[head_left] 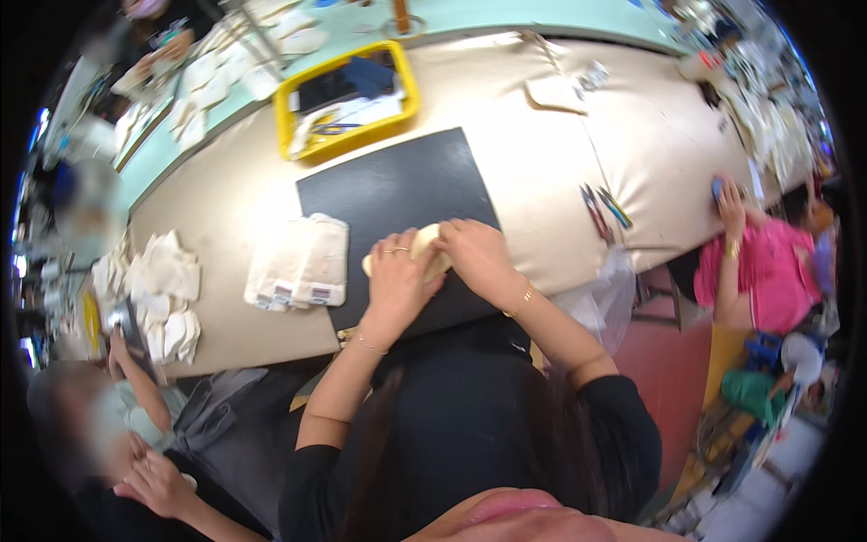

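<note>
A small cream cloth piece (426, 238) is held between my two hands over the near part of a black mat (397, 176). My left hand (397, 278), with a ring on one finger, is closed on its left part. My right hand (477, 260) has its fingers curled over the cloth's right end. Much of the cloth is hidden under my fingers. Just left of my left hand lies a flat, overlapping stack of cream cloth pieces (302, 248) with printed labels at the near edge, partly on the mat.
A yellow tray (414, 86) with dark cloth and scissors stands beyond the mat. Red-handled snips (596, 215) and green-blue snips (616, 208) lie to the right, above a clear plastic bag (607, 294). More cream pieces (167, 271) lie left. People sit at both sides.
</note>
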Demonstrator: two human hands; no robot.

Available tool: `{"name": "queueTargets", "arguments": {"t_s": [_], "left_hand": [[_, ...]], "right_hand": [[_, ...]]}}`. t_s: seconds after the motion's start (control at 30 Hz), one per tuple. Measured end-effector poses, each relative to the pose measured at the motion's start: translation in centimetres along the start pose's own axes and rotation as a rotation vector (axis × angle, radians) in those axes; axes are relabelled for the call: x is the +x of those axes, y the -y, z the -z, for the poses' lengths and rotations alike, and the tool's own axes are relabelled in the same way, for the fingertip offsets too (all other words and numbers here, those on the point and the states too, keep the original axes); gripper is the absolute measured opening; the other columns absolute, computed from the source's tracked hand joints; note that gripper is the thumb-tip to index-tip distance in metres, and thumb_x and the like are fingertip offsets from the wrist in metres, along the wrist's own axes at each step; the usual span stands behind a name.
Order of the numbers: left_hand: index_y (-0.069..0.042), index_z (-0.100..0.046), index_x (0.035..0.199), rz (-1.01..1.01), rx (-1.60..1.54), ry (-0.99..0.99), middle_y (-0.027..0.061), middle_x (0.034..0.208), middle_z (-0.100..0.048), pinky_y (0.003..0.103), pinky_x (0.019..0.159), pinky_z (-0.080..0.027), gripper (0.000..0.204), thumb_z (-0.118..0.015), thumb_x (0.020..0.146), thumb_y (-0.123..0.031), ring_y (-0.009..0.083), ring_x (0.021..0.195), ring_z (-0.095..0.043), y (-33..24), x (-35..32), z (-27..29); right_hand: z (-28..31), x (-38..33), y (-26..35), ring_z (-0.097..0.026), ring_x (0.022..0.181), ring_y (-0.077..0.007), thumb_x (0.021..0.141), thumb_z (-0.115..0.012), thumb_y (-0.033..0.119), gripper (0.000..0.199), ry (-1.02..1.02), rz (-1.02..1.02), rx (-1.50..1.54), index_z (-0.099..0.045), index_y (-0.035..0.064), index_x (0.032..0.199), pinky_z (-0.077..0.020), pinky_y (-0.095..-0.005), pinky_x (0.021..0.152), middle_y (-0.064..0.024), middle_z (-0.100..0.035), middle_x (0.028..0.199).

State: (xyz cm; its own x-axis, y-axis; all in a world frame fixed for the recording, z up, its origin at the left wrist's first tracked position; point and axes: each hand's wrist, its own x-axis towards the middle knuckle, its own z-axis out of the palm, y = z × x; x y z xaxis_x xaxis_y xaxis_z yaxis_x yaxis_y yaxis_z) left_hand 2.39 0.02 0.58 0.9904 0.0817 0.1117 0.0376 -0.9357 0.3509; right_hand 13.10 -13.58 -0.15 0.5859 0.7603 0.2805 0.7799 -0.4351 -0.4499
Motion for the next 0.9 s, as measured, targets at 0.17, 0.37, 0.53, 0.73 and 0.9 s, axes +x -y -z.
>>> {"name": "queueTargets", "arguments": {"t_s": [0.17, 0.37, 0.53, 0.73, 0.9], "left_hand": [[-0.013, -0.068, 0.116, -0.006, 0.000, 0.007, 0.0155, 0.126, -0.057, 0.050, 0.102, -0.040, 0.049, -0.082, 0.072, -0.029, 0.0349, 0.118, -0.052, 0.2, -0.1, -0.1], [-0.013, -0.060, 0.118, 0.021, -0.012, 0.001, 0.0154, 0.117, -0.052, 0.046, 0.094, -0.040, 0.057, -0.083, 0.068, -0.030, 0.0333, 0.109, -0.050, 0.1, -0.7, -0.7], [-0.013, -0.060, 0.119, 0.115, -0.085, 0.034, 0.0167, 0.116, -0.051, 0.045, 0.091, -0.041, 0.059, -0.083, 0.067, -0.028, 0.0339, 0.105, -0.050, -0.3, -1.2, 0.0], [-0.012, -0.061, 0.120, 0.291, 0.082, -0.159, 0.0177, 0.119, -0.051, 0.045, 0.091, -0.041, 0.058, -0.082, 0.069, -0.027, 0.0341, 0.106, -0.050, 2.7, -2.1, 3.8], [-0.011, -0.061, 0.123, 0.320, 0.280, -0.202, 0.0180, 0.125, -0.051, 0.051, 0.104, -0.035, 0.055, -0.081, 0.075, -0.030, 0.0360, 0.118, -0.047, 5.4, -2.4, 5.6]], "right_hand": [[0.0, 0.6, -0.3, -0.066, 0.071, -0.0290, 0.087, -0.068, 0.015, 0.014, 0.089, -0.075, 0.067, -0.064, 0.0035, 0.081, -0.0536, -0.0395, 0.067, -0.0117, -0.066, 0.076], [0.2, 0.6, -1.7, -0.053, 0.051, -0.0209, 0.094, -0.067, 0.016, 0.034, 0.000, -0.343, 0.414, -0.054, -0.0014, 0.068, -0.0429, -0.0346, 0.053, -0.0135, -0.056, 0.058], [-0.3, -1.2, -2.5, -0.049, 0.056, -0.0105, 0.097, -0.067, 0.021, 0.036, -0.139, -0.463, 0.631, -0.058, -0.0019, 0.070, -0.0414, -0.0300, 0.055, -0.0075, -0.060, 0.061], [0.6, -1.1, -3.2, -0.064, 0.069, -0.0109, 0.099, -0.067, 0.022, 0.032, -0.108, -0.499, 0.589, -0.061, -0.0013, 0.076, -0.0485, -0.0252, 0.066, -0.0059, -0.067, 0.070], [1.3, 0.1, -3.2, -0.068, 0.073, -0.0141, 0.106, -0.054, 0.021, 0.027, -0.110, -0.498, 0.633, -0.069, -0.0015, 0.108, -0.0525, -0.0276, 0.070, -0.0092, -0.071, 0.080]]}}
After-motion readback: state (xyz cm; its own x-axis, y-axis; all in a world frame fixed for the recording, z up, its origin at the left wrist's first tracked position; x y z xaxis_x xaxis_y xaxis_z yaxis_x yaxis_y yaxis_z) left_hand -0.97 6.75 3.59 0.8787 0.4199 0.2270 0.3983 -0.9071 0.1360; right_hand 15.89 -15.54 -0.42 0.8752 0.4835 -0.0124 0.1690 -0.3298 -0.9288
